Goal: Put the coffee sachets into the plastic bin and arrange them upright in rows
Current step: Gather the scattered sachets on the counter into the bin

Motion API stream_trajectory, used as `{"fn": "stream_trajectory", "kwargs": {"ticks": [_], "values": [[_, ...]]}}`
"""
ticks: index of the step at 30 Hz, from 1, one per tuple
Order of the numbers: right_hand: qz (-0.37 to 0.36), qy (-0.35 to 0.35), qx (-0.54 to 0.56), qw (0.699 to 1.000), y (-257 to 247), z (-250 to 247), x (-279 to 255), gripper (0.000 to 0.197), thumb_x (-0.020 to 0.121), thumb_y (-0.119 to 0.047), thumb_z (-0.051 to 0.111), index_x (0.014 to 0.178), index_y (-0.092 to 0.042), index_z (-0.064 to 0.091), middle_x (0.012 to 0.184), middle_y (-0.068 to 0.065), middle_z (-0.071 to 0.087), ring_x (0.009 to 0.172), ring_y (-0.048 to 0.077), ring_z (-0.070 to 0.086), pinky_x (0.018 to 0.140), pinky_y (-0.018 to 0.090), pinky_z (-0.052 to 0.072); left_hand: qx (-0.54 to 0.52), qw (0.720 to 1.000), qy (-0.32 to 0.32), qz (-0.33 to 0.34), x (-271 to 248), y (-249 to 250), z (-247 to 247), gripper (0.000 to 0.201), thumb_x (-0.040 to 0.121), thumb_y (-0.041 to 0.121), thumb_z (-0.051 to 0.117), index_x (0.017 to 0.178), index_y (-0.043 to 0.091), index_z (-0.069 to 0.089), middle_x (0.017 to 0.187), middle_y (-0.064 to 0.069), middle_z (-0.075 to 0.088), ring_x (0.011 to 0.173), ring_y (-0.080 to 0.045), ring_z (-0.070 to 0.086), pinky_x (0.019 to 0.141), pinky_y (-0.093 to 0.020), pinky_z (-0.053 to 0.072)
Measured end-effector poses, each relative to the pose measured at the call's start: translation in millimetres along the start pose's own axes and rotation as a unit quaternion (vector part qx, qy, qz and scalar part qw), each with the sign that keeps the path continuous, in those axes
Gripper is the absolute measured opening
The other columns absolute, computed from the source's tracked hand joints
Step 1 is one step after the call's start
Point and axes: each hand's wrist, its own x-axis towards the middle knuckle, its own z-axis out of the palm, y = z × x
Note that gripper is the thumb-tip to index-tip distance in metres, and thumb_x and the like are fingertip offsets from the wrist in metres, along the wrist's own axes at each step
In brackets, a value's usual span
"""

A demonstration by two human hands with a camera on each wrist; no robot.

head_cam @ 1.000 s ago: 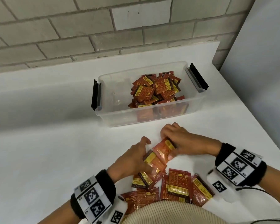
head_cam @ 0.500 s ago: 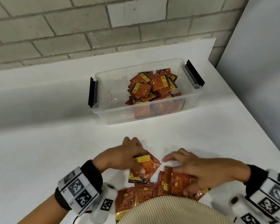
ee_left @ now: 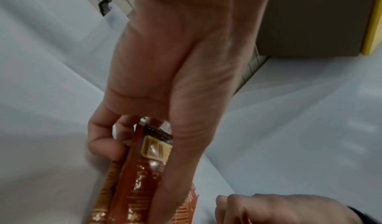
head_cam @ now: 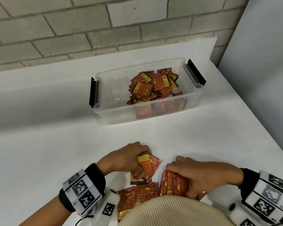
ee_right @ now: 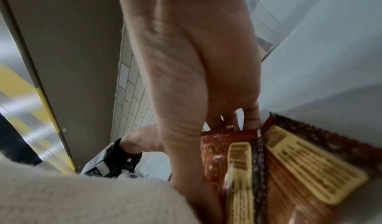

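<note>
A clear plastic bin (head_cam: 114, 110) with black end latches stands mid-table; a jumbled heap of red-and-yellow coffee sachets (head_cam: 153, 85) fills its right half. More sachets (head_cam: 142, 191) lie flat at the table's near edge. My left hand (head_cam: 129, 158) pinches a small stack of sachets (head_cam: 147, 163) between thumb and curled fingers; the same stack (ee_left: 144, 162) shows edge-on in the left wrist view. My right hand (head_cam: 199, 176) lies on a pair of sachets (head_cam: 175, 185), fingers and thumb curled round their edges; these sachets (ee_right: 268, 162) fill the right wrist view.
The white table (head_cam: 55, 144) runs back to a grey brick wall (head_cam: 88, 30). A pale panel (head_cam: 265, 79) bounds the right side. My cream knitted top (head_cam: 170, 211) hides the nearest sachets. The bin's left half holds nothing.
My right hand let go of the sachet it passed to the left hand and dropped back onto the near pile. The left hand keeps its stack and has shifted slightly left.
</note>
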Motion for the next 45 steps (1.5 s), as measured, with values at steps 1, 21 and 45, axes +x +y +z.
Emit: {"fn": "stream_trajectory", "kwargs": {"ticks": [1, 21, 45], "values": [[0.000, 0.006, 0.005, 1.000, 1, 1, 1, 0.058, 0.080, -0.023, 0.072, 0.127, -0.025, 0.038, 0.101, -0.010, 0.037, 0.105, 0.010, 0.032, 0.090, 0.025, 0.038, -0.003, 1.000, -0.002, 0.002, -1, -1, -1, 0.050, 0.074, 0.024, 0.080, 0.115, 0.029, 0.052, 0.111, 0.001, 0.050, 0.102, -0.016, 0.051, 0.087, -0.033, 0.048], [0.113, 0.080, 0.039, 0.990, 24, 5, -50, 0.049, 0.078, -0.037, 0.071, 0.115, -0.029, 0.040, 0.108, -0.031, 0.023, 0.105, -0.002, 0.033, 0.086, 0.019, 0.046, -0.026, 0.997, -0.072, -0.020, -61, -15, 10, 0.038, 0.083, 0.043, 0.069, 0.115, 0.024, 0.059, 0.118, 0.010, 0.043, 0.102, -0.005, 0.050, 0.078, -0.011, 0.042], [0.030, 0.033, 0.265, 0.963, 5, 11, -8, 0.053, 0.083, -0.020, 0.072, 0.126, -0.035, 0.046, 0.114, -0.008, 0.064, 0.101, 0.010, 0.063, 0.085, 0.026, 0.055, -0.155, 0.982, -0.103, 0.015, -45, -10, 26, 0.036, 0.082, 0.029, 0.074, 0.112, 0.040, 0.058, 0.114, 0.012, 0.067, 0.100, -0.006, 0.065, 0.087, -0.023, 0.052]]}}
